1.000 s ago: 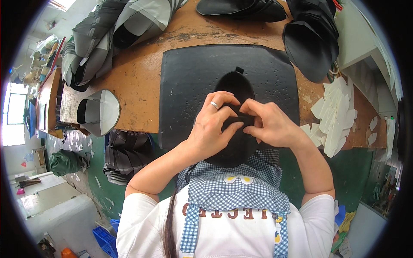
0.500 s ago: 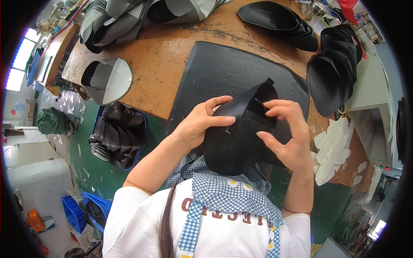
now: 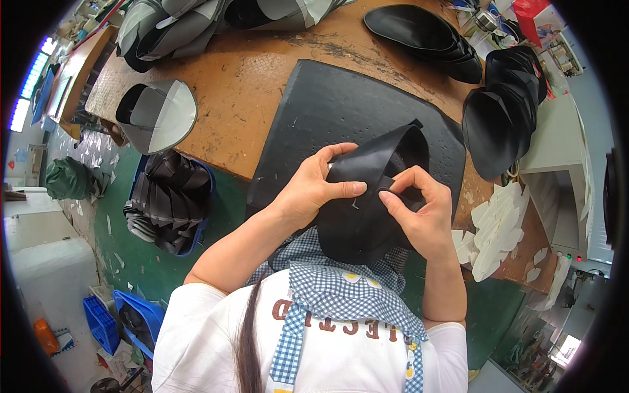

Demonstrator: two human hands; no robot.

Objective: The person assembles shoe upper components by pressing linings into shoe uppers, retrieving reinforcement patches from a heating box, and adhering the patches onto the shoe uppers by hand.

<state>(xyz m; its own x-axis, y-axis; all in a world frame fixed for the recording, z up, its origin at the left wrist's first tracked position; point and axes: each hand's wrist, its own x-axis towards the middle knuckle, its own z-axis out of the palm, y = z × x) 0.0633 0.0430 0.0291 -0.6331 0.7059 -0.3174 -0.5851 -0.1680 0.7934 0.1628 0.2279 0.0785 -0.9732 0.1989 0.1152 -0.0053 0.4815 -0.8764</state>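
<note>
— Look at the fingers (image 3: 341, 188) of the left hand (image 3: 314, 190): they are closed on the black shoe upper (image 3: 367, 203), thumb on top. The right hand (image 3: 419, 209) pinches the same piece from the other side.

— What could go wrong?

— I think the fold may slip, because the material looks smooth and curves strongly. Then the seam would sit crooked.

— How does it look?

— Black, slightly shiny, bent into a hollow shape, with a small light mark. It is held above the dark mat (image 3: 327, 111), at the near edge of the desk (image 3: 242, 85).
</note>
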